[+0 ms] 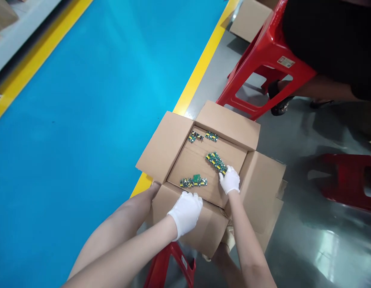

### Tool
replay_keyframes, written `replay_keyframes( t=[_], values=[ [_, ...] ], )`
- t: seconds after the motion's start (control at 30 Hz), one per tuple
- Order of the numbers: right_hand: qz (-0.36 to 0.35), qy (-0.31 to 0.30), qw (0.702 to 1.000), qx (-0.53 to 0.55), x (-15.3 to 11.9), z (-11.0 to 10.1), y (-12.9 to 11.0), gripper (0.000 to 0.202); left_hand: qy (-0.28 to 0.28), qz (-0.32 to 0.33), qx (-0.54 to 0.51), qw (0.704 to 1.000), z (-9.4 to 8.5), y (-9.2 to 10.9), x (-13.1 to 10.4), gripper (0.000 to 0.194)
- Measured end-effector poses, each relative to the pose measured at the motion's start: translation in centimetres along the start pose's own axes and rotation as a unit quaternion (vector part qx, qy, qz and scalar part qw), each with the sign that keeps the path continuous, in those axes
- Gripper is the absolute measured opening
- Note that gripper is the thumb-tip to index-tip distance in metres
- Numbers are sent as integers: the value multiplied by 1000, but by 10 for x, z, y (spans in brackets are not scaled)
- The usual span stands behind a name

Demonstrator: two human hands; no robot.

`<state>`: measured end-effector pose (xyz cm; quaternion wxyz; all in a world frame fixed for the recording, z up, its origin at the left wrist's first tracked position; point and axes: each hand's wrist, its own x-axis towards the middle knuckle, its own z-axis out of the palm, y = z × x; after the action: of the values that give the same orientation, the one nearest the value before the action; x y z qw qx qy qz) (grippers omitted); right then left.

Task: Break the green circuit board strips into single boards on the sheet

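Note:
An open cardboard box [151, 151] stands in front of me with its flaps folded outward. Inside, on a flat cardboard sheet [185, 160], lie green circuit boards with yellow parts. My right hand [230, 181], in a white glove, is closed on the near end of a slanted strip of circuit boards [215, 161]. The white-gloved left hand [187, 212] is over the near flap with its fingers curled; whatever they hold is hidden. Just beyond it lies a row of circuit boards [193, 182]. Two small groups of circuit boards, one in the far left corner [195, 137] and another beside it [211, 136], lie farther off.
A red plastic stool [272, 52] with a seated person stands beyond the box to the right. Another red stool [353, 182] is at the right edge. Blue floor [92, 100] with yellow lines spreads left. A closed carton [250, 20] lies at the top.

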<state>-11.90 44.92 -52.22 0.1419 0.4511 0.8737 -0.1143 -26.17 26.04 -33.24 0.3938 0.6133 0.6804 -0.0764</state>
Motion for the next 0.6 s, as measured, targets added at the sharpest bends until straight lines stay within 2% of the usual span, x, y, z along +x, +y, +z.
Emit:
replay_keyframes(
  t=[0.17,0.33,0.43,0.53,0.6],
  values=[
    [27,-40,999,-18,5,-4,-5,72,0,-3,-23,1000,-3,1,5,37],
    [40,-73,997,-2,9,-10,-1,45,8,-13,-79,997,-8,3,7,34],
    [57,-82,995,25,12,-17,-3,38,23,-40,-150,988,-7,1,8,32],
    [65,-83,992,63,8,-25,-11,40,62,-82,-264,959,-3,-4,15,36],
    [60,-81,991,91,-2,-33,-20,37,97,-112,-364,920,0,-8,24,39]
  ],
)
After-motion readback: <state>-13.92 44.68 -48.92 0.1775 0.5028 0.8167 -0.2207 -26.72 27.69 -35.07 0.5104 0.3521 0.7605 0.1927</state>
